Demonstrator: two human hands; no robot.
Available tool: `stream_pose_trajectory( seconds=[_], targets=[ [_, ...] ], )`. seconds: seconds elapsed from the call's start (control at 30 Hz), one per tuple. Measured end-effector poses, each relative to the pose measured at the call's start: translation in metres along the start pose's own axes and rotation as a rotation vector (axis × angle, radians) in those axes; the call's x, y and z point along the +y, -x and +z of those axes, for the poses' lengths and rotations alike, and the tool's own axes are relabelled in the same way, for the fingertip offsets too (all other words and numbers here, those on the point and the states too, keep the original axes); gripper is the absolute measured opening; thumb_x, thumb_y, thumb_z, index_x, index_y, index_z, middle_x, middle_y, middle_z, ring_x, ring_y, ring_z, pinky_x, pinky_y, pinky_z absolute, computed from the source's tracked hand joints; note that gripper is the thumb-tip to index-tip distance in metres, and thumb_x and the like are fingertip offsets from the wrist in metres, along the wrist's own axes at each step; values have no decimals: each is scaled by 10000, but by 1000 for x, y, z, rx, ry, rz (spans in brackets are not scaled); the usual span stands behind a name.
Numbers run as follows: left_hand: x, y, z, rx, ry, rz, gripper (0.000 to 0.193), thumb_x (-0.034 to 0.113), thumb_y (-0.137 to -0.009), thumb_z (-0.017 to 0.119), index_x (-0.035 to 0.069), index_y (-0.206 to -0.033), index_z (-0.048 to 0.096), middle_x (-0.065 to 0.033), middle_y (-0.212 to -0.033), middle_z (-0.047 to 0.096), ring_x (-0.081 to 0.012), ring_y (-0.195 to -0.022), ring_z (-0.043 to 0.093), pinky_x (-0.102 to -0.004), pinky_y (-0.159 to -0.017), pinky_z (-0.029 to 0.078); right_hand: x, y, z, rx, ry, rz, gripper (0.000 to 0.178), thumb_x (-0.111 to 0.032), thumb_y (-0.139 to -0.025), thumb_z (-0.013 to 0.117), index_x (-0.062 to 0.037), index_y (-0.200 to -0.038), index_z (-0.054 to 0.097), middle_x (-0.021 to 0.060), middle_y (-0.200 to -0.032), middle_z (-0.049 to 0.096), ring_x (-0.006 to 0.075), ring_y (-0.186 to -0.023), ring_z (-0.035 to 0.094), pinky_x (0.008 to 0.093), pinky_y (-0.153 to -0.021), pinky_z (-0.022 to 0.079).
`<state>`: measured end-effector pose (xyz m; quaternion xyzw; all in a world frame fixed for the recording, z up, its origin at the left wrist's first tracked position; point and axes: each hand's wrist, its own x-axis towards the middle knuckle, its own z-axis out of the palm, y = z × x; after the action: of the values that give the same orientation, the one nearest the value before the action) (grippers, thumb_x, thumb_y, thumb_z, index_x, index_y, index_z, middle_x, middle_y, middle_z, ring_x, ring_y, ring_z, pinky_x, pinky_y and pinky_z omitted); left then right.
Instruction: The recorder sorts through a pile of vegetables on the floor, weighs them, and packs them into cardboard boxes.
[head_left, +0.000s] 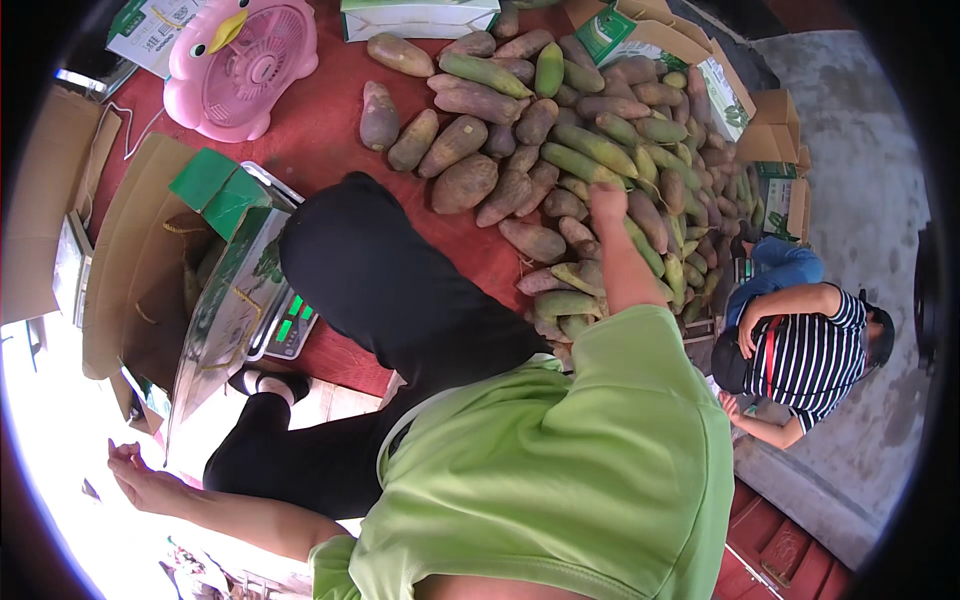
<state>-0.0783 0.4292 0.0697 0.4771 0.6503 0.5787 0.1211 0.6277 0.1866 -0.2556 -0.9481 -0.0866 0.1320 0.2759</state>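
My right hand [607, 206] reaches into a large pile of radishes [535, 122] with dusty green and purplish skin. Its fingers are curled down beside the end of a long green radish [580, 165]; the fingertips are hidden, so what they grip does not show. Off to the left, my left hand [150, 482] hangs in the air, fingers loosely apart and nothing in them. Beyond that hand stands an open cardboard box [135, 260] with some radishes visible inside. The box rests on a scale [290, 330] with a lit green display.
A pink animal-shaped fan [240, 70] stands on the red surface [335, 60] at the far left. Cartons [675, 40] lie behind the pile. On the right, a person in a striped shirt [815, 330] sits near the pile. My bent knee [350, 250] lies between box and pile.
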Motion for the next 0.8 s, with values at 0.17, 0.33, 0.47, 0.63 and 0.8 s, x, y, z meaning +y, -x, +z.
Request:
stream_pose_trajectory(
  seconds=[0.17, 0.33, 0.47, 0.63, 0.8],
  targets=[
    [-81, 5, 39, -23, 109, -144, 349, 230, -906, 586, -85, -1051, 628, -93, -815, 546, -195, -798, 532, -319, -777, 481, 142, -164, -133, -23, -245, 265, 257, -284, -903, 526, -85, -1053, 584, 81, -950, 625, 236, -847, 588, 389, -675, 479],
    [-41, -10, -8, 13, 78, -67, 326, 231, -919, 581, -72, -1026, 634, -74, -815, 567, -177, -791, 541, -318, -773, 473, 55, -105, -71, -78, -1080, 705, 428, -320, -960, 408, -9, -1255, 398, 159, -1257, 441, 290, -1153, 432, 431, -920, 450],
    [-33, 2, 1, -53, 215, -69, 336, 226, -962, 529, -92, -1006, 633, -90, -792, 594, -174, -758, 580, -330, -767, 484, 35, -100, -82, -48, -1077, 607, 436, -342, -967, 411, -64, -1303, 425, 94, -1369, 417, 264, -1219, 409, 436, -976, 396],
    [-29, 6, 5, -56, 207, -41, 342, 241, -968, 520, -67, -1007, 662, -83, -765, 631, -161, -735, 592, -336, -752, 481, 37, -115, -77, -58, -1020, 565, 462, -323, -990, 359, -62, -1371, 382, 92, -1444, 357, 257, -1332, 328, 413, -1053, 332],
    [-26, 8, 5, -102, 204, -25, 320, 241, -960, 535, -41, -978, 685, -78, -775, 648, -149, -738, 592, -310, -737, 481, -7, -93, -70, 7, -900, 465, 446, -263, -995, 390, -45, -1384, 377, 127, -1441, 357, 270, -1312, 367, 410, -1008, 380]
  ],
)
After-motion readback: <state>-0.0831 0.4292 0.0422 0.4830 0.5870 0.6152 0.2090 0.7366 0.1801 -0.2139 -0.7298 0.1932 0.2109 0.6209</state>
